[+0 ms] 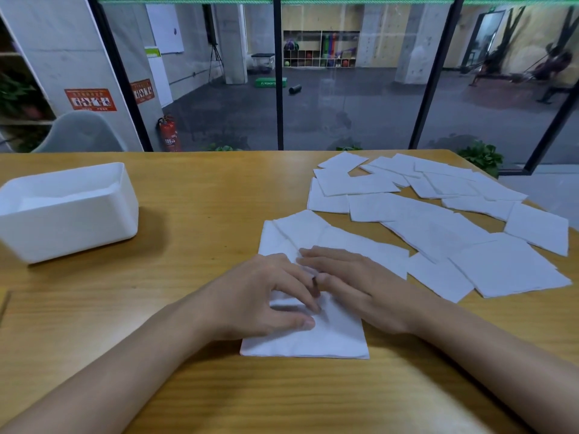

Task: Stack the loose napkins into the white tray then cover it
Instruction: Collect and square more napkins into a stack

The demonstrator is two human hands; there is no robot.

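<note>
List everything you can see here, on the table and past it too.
table: one, brown wood, fills the foreground
white tray: one, white, left side of table, uncovered
loose napkins: many, white, overlapping across table's right side
near napkins: a few, white, centre, under both hands
chair: one, grey, beyond table's far left edge
fire extinguisher: one, red, by the glass wall
left hand: one, bare, fingers bent, seems to pinch near napkins
right hand: one, bare, flat on near napkins

Tray [78, 227] left on table [203, 189], loose napkins [438, 214] right, nearer napkins [313, 343], possibly stacked, under hands [260, 296] [360, 286].
</note>
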